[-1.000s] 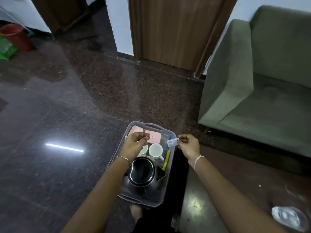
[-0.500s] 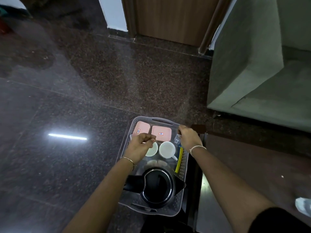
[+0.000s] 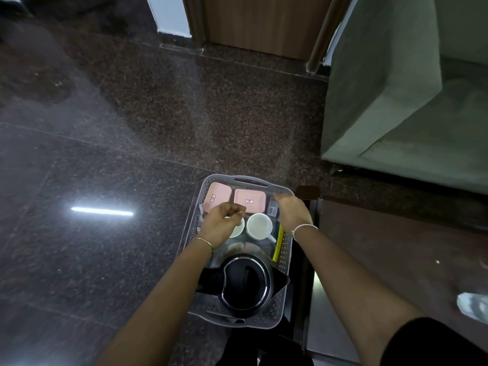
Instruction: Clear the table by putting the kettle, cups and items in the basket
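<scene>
Kettle (image 3: 245, 283) is seated at the near end of the grey basket (image 3: 284, 249), white cups (image 3: 259, 226) mid-basket, pink boxes (image 3: 249, 199) at the far end. Left hand (image 3: 223, 223) is held over one cup, fingers curled — whether anything is pinched cannot be told. Right hand (image 3: 291, 211) is lowered at the far right corner beside a small packet (image 3: 272, 207) — grip blurred, cannot be told.

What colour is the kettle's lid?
Black; the kettle lid shows best in the head view.

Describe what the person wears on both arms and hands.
Both forearms are bare. The left hand has a thin gold chain bracelet at the wrist, and the right hand has a thin white band. A black sleeve covers the right upper arm.
</scene>
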Demonstrator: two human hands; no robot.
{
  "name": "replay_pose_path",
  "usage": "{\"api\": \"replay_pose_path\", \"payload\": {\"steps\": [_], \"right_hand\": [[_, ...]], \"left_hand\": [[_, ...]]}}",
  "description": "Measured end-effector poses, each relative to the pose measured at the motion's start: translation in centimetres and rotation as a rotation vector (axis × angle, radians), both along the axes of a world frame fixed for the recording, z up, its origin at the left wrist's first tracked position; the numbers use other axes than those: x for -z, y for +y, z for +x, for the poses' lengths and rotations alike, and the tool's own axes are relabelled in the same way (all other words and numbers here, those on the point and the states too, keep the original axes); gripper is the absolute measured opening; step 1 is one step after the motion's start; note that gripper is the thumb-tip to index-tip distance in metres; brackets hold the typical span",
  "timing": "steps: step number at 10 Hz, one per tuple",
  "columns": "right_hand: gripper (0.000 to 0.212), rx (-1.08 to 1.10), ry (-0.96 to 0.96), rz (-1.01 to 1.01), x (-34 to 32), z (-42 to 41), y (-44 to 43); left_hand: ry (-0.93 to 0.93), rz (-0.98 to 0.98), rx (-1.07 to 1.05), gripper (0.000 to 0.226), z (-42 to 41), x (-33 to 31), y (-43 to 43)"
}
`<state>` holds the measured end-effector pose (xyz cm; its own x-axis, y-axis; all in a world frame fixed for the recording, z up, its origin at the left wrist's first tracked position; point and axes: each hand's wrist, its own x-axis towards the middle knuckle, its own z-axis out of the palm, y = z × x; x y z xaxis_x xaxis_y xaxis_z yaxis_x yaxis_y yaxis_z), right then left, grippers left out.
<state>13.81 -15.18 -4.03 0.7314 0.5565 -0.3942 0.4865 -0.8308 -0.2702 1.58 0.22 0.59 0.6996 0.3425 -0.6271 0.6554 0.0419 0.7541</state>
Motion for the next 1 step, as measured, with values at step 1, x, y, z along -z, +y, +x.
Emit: {"api": "replay_pose_path", "payload": {"steps": [1], "right_hand": [[0.045,0.057,-0.031,0.062,-0.71,-0.29,-1.25]], "left_hand": [[-0.035,0.008,-0.007,0.021,0.23,-0.94,-0.80]]}}
